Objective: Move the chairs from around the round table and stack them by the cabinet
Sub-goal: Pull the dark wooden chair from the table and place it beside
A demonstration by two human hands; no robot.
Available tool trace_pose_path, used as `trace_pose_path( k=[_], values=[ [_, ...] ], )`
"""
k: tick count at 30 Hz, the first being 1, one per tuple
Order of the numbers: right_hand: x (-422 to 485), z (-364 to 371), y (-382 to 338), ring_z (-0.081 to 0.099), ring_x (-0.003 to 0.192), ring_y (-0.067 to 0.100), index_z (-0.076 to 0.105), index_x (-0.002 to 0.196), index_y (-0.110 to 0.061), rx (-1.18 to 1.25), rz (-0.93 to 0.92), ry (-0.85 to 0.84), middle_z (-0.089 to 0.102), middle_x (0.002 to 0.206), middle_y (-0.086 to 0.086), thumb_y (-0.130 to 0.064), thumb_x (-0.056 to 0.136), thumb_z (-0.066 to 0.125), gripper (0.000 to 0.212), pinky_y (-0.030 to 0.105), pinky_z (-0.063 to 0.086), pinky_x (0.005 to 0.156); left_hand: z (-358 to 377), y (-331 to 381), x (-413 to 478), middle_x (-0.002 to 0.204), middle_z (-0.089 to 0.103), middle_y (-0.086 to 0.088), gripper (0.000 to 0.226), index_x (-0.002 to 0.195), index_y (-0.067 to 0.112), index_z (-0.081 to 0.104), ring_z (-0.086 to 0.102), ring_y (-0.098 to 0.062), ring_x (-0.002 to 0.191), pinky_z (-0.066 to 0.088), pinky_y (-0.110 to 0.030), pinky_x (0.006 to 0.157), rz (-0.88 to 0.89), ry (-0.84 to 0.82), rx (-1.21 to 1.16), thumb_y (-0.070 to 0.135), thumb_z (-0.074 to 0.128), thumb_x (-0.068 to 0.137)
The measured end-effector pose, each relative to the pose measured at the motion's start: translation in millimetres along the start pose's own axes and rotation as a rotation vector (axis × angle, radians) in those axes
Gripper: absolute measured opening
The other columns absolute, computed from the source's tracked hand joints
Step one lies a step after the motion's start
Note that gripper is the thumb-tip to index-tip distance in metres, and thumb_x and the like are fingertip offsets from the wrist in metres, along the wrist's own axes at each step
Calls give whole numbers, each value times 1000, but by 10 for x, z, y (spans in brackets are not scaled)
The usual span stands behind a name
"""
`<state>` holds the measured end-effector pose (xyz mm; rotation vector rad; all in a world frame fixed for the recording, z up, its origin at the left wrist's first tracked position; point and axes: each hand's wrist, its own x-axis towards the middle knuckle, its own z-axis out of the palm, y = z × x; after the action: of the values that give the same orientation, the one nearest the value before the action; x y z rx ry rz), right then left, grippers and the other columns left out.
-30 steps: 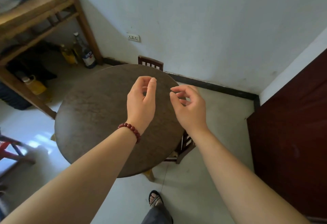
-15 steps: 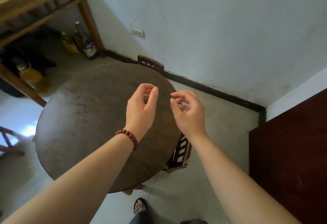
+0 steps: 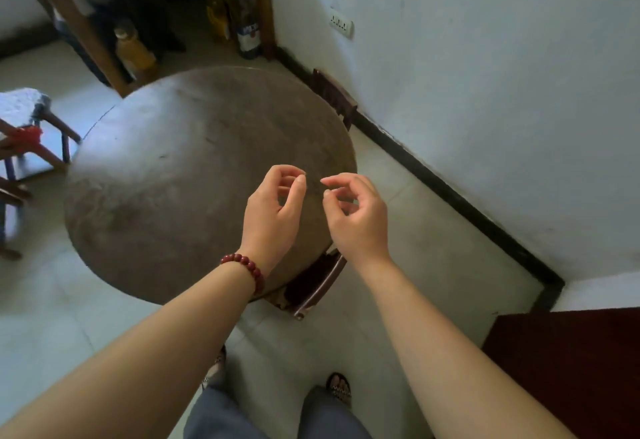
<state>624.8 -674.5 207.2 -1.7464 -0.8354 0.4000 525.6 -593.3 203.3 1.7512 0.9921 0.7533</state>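
L hand (image 3: 273, 211), R hand (image 3: 356, 216), both loosely curled, empty

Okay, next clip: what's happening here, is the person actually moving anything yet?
Not yet. A person stands at the round table with both hands raised over its near edge, the left hand and right hand loosely curled and empty. One dark wooden chair sits tucked under the table just below the hands; another chair stands by the wall. Nothing is gripped.

Pale tiled floor (image 3: 433, 230) carries round table (image 3: 194, 175); two chairs (image 3: 317, 286) tucked under.
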Motion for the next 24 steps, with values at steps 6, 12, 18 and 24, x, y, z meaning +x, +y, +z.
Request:
trace_pose_path(
  k=[6, 12, 18, 24],
  values=[
    [-13, -177, 435, 58, 83, 1, 66, 90, -27, -16, -9, -120, 61, 98, -9, -9, 84, 58, 21, 7, 46, 68, 274, -225, -267, 89, 58, 14, 9, 100, 32, 51, 56, 4, 81, 45, -9, 63, -90, 54, 107, 32, 52, 92],
    [-212, -143, 1214, 56, 92, 8, 67, 93, -23, -253, 17, -297, 63, 98, -7, 7, 72, 48, 41, 16, 44, 80, 674, -920, -477, 92, 57, 16, 23, 105, 33, 46, 56, 2, 85, 47, -17, 71, -228, -60, 246, 25, 58, 88],
    [-436, 124, 2030, 51, 102, 15, 66, 102, -18, -434, 0, -459, 63, 105, -2, 10, 71, 48, 45, 15, 35, 86, 1065, -1802, -727, 99, 51, 15, 27, 106, 33, 48, 53, -1, 87, 40, -10, 68, -267, -186, 364, 25, 61, 84],
    [-397, 298, 2546, 46, 122, 18, 58, 121, -20, -622, -71, -740, 59, 123, -2, 5, 70, 57, 57, 34, 20, 113, 1288, -2316, -759, 117, 49, 3, 49, 124, 20, 48, 50, -12, 102, 47, -22, 82, -340, -342, 493, 29, 65, 79]
  ],
)
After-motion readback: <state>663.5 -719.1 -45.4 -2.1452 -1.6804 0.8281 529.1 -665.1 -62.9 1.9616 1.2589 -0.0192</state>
